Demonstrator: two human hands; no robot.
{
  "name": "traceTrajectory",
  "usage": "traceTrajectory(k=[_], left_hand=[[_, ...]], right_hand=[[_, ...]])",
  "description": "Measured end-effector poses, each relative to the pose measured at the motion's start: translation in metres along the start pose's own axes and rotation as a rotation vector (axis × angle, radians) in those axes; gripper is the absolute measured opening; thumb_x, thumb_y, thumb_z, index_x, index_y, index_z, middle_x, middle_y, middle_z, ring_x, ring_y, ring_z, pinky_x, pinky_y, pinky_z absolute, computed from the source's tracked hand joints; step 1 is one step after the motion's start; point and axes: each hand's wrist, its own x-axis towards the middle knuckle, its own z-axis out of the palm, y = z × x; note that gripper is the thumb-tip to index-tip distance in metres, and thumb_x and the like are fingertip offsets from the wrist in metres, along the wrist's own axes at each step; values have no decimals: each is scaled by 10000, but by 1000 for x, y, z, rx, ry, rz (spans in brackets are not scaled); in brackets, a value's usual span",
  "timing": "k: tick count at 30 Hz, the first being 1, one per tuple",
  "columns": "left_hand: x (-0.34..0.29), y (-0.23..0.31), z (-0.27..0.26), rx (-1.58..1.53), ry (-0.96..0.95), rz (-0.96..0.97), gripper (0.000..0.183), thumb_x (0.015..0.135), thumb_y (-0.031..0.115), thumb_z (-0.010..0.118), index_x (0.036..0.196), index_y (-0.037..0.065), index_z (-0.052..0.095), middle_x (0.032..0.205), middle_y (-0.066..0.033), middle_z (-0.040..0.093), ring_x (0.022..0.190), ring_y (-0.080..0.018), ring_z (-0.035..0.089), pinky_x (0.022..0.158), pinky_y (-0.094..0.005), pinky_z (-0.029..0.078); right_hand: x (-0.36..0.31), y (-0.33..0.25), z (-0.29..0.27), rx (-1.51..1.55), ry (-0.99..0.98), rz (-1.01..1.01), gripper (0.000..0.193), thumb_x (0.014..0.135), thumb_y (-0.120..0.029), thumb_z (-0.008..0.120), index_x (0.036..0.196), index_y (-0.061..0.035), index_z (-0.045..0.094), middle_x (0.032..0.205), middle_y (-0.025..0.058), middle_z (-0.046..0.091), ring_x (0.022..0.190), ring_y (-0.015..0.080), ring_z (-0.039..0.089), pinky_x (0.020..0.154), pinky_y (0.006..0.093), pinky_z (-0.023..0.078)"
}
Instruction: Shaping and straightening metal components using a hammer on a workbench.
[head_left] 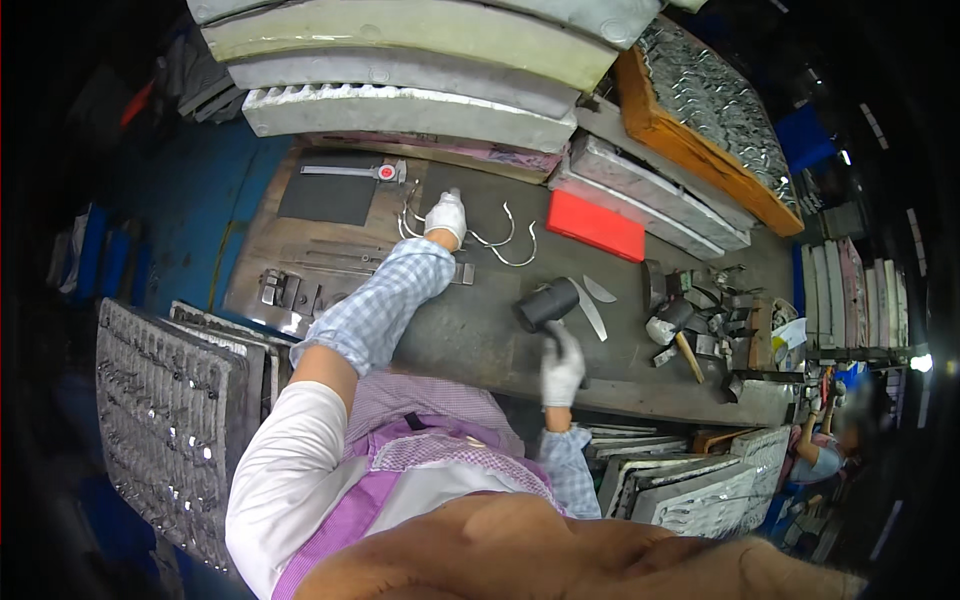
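My left hand (447, 215), in a white glove, is closed at the far middle of the workbench, at the thin curved metal strips (408, 212). Its fingers partly cover the strip they hold. Another bent silver strip (522, 262) lies just to its right. My right hand (562, 372), also gloved, is wrapped round the handle of a black mallet (549, 304). The mallet's head is over the bench, nearer to me than the strips. Two pale blade-shaped pieces (592, 312) lie right of the mallet head.
A dial caliper (350, 172) rests on a dark mat at the far left. Stacked grey trays (400, 110) and a red box (597, 225) line the back. Metal blocks and a wooden-handled hammer (690, 356) crowd the right. A co-worker (820, 440) is at far right.
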Motion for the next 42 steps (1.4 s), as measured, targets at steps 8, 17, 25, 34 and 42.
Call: traceTrajectory(k=[8,17,25,34,42], left_hand=[[-29,-74,-79,82,-19,321,292,823,210,649,1087,86,657,1105,-177,635,1035,-339,605,884,-418,488],[-36,-111,-58,369,-256,690,210,772,108,617,970,99,686,925,-133,634,875,-310,635,781,-422,507],[-60,-86,-95,242,-289,626,200,828,136,584,1009,66,631,811,-211,657,762,-375,658,668,-468,533],[-172,-90,-49,166,140,629,237,825,89,568,1043,158,631,884,-46,596,774,-255,605,664,-379,515],[-175,-94,-43,155,83,563,235,795,74,529,993,147,632,828,-62,541,787,-256,573,672,-396,492]], right_hand=[[-27,63,18,-708,107,34,555,829,-333,661,1323,-134,506,1163,163,591,1009,381,563,893,480,443],[-3,40,33,-121,-141,525,287,816,-235,697,1000,-18,653,795,95,673,692,256,608,700,359,486],[-77,47,66,-128,-318,506,323,802,-245,743,906,53,671,808,120,704,690,201,626,660,352,487],[-56,45,57,-90,-448,560,332,799,-304,742,816,19,671,753,143,684,668,239,641,633,352,478],[-58,49,58,-242,-460,526,444,776,-426,734,858,8,684,819,204,685,783,349,666,708,411,497]])
